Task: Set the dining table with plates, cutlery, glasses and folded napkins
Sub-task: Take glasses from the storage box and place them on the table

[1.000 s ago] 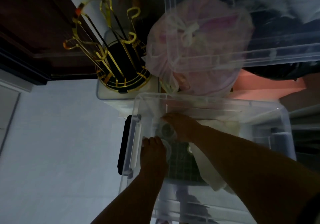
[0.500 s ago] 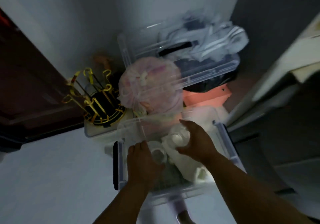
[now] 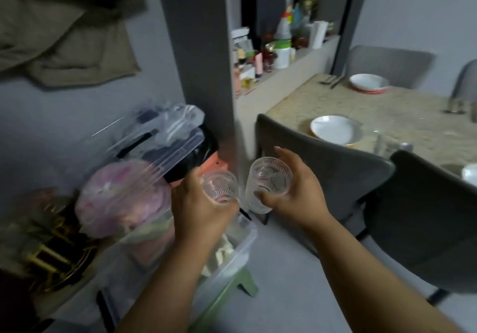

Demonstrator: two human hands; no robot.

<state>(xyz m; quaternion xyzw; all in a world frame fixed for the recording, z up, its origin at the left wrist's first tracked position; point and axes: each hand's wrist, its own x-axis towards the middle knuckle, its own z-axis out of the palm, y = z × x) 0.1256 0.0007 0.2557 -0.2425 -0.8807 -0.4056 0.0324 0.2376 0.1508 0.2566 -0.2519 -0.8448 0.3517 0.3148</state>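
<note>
My left hand [image 3: 198, 214] grips a ribbed clear glass [image 3: 220, 188], and my right hand [image 3: 299, 201] grips a second ribbed glass [image 3: 268, 181]. Both glasses are held upright at chest height above the open clear storage box [image 3: 232, 252]. To the right is the dining table [image 3: 402, 121] with a white plate [image 3: 334, 129] near its front edge, another white plate [image 3: 367, 82] on a red one at the far side with cutlery [image 3: 331, 81] beside it, and a glass [image 3: 455, 105] at the right.
Two grey chairs [image 3: 327, 167] [image 3: 426, 219] stand between me and the table. Stacked clear boxes [image 3: 160, 136], a pink bag [image 3: 121, 198] and a gold rack [image 3: 49, 245] crowd the left. A grey pillar [image 3: 204, 48] and a shelf of bottles [image 3: 273, 48] lie behind.
Both hands have come up out of the storage box, each holding a glass. My view has swung up and right, bringing the dining table and chairs into sight.
</note>
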